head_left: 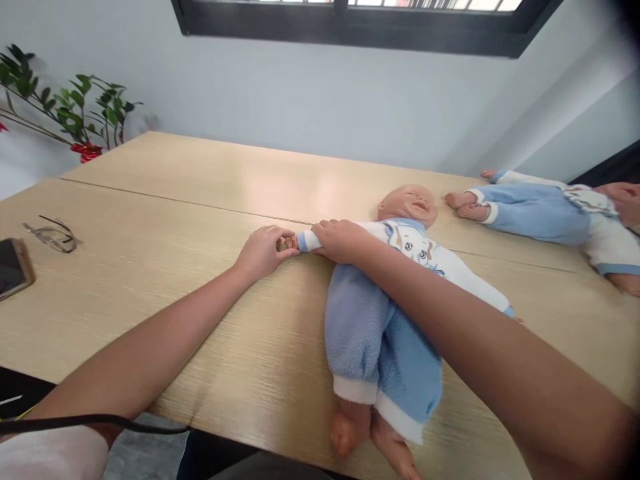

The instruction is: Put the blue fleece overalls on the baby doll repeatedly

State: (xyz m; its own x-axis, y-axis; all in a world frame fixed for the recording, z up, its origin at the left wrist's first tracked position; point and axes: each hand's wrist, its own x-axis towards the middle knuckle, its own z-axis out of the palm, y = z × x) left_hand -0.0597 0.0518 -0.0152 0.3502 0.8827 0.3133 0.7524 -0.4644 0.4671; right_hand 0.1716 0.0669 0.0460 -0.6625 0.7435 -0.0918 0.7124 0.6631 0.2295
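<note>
A baby doll [410, 247] in a white top with a printed animal face and blue fleece trousers lies on its back on the wooden table [200, 193]. Its head points toward the wall and its feet toward me. My left hand [265, 252] pinches the doll's small hand [291, 243] at the end of its outstretched arm. Around the white sleeve [311, 241] of that same arm, my right hand [340, 240] is closed, partly covering it. My right forearm passes over the doll's body and hides part of it.
A second doll [540, 210] in similar clothes lies at the right. Eyeglasses [55, 237] and a phone [13, 268] rest at the left. Behind them stands a leafy plant [75, 110] with red wrapping. A dark cord [100, 420] crosses near my left arm. A wall with a window [340, 27] closes off the back.
</note>
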